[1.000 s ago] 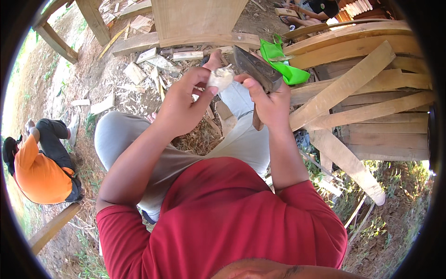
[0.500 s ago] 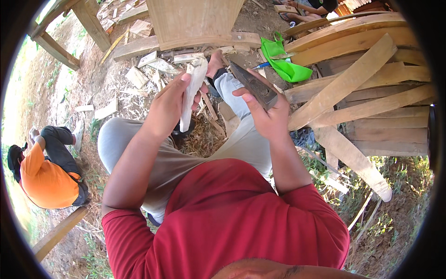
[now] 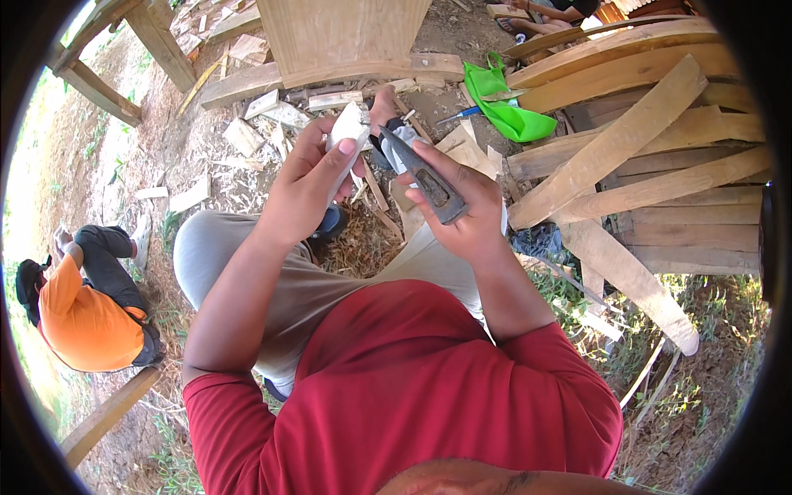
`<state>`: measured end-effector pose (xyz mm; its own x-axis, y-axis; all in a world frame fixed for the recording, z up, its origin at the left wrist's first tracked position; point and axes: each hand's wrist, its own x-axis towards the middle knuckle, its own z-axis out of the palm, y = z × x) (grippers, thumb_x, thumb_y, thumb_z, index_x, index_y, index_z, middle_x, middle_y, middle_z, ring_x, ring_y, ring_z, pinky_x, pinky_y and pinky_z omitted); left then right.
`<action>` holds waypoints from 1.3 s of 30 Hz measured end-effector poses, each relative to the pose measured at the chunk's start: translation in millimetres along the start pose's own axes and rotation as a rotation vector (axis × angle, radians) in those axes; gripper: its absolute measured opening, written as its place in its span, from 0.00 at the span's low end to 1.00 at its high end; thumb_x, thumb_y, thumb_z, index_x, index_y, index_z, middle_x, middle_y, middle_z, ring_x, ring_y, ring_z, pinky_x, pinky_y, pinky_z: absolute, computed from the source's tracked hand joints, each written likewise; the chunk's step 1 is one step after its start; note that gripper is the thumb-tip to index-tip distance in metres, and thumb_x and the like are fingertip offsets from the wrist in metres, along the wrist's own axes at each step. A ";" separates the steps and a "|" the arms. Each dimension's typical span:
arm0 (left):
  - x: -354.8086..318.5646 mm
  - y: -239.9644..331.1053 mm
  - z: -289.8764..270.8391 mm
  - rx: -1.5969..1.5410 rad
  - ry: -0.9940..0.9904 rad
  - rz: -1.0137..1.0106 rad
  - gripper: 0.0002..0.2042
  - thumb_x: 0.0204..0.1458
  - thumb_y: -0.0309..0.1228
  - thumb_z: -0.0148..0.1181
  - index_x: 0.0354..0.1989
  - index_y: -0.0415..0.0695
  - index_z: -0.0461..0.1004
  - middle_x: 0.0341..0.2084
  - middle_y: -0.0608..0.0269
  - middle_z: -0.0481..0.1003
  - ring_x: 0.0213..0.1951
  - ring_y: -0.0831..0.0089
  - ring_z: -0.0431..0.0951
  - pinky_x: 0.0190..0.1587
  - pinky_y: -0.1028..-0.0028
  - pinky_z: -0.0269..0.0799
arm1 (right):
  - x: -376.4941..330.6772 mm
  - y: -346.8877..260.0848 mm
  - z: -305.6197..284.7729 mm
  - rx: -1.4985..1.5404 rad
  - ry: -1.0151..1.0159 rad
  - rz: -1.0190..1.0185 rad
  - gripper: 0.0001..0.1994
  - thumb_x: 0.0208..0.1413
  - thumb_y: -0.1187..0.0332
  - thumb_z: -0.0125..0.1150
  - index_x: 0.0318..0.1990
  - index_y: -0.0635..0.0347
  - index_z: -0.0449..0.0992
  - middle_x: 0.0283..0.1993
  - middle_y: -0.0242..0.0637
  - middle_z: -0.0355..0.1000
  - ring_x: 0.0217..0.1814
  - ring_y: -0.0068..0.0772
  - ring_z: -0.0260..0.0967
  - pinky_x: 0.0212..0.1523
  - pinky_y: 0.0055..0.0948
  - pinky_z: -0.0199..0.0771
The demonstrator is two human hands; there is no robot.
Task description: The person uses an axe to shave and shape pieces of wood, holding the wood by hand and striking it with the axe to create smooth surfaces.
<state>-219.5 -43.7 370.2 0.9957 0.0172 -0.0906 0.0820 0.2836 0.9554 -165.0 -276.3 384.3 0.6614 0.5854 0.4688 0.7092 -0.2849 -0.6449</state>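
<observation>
My left hand (image 3: 299, 191) is closed round a pale, roughly hewn piece of wood (image 3: 351, 125), whose wider end sticks up past the thumb. In my right hand (image 3: 472, 216) is a dark metal axe head (image 3: 403, 158) with no handle; its oval eye faces up and its narrow edge points toward the wood. The two are close together above my lap but apart. My palm and fingers hide part of each.
Wood chips and offcuts (image 3: 245, 137) litter the ground ahead. A bright green bag (image 3: 511, 115) lies beside long curved planks (image 3: 610, 148) stacked on the right. A wide board (image 3: 342, 33) stands in front. One person in orange (image 3: 87, 326) sits at left; another person (image 3: 549, 21) is far right.
My right hand has turned the axe head so its eye shows, and moved it closer to the wood. My left hand has tilted the wood, so less of its length shows.
</observation>
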 end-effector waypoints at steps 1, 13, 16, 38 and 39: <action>-0.4 1.2 1.0 0.002 0.009 0.001 0.18 0.72 0.40 0.50 0.62 0.40 0.65 0.33 0.64 0.76 0.28 0.80 0.71 0.31 0.79 0.67 | 1.1 -1.2 -0.2 -0.017 0.018 -0.016 0.27 0.55 0.75 0.74 0.64 0.63 0.75 0.41 0.45 0.84 0.41 0.38 0.85 0.43 0.30 0.81; -2.7 9.6 -2.0 -0.087 -0.021 -0.152 0.15 0.71 0.39 0.54 0.54 0.39 0.72 0.38 0.58 0.83 0.29 0.80 0.79 0.33 0.80 0.74 | 1.7 -2.2 -3.8 -0.077 -0.012 -0.172 0.29 0.48 0.77 0.76 0.61 0.61 0.78 0.41 0.45 0.83 0.38 0.40 0.83 0.39 0.32 0.81; -3.1 10.5 -4.4 -0.092 -0.020 -0.179 0.15 0.71 0.39 0.55 0.54 0.39 0.73 0.39 0.58 0.84 0.29 0.80 0.79 0.33 0.80 0.74 | 2.0 -2.8 -2.3 -0.081 -0.028 -0.171 0.29 0.47 0.78 0.76 0.61 0.61 0.78 0.38 0.42 0.83 0.36 0.38 0.83 0.38 0.32 0.81; -2.8 11.4 6.2 -0.041 0.086 -0.146 0.14 0.73 0.37 0.46 0.56 0.41 0.71 0.34 0.62 0.79 0.28 0.80 0.74 0.30 0.77 0.70 | 3.4 5.3 12.5 -0.532 -0.044 -0.249 0.45 0.34 0.71 0.72 0.70 0.42 0.71 0.26 0.26 0.66 0.27 0.31 0.70 0.27 0.36 0.71; -3.2 12.9 5.4 -0.045 0.085 -0.174 0.14 0.73 0.38 0.45 0.54 0.41 0.71 0.33 0.61 0.79 0.27 0.79 0.73 0.29 0.76 0.70 | 2.1 7.6 14.5 -0.528 -0.020 -0.277 0.45 0.34 0.72 0.70 0.70 0.41 0.72 0.25 0.26 0.63 0.26 0.30 0.68 0.27 0.35 0.71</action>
<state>-221.4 -45.2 384.4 0.9594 0.0445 -0.2783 0.2486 0.3316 0.9101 -161.8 -266.2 371.6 0.4334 0.7048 0.5616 0.8835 -0.4552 -0.1104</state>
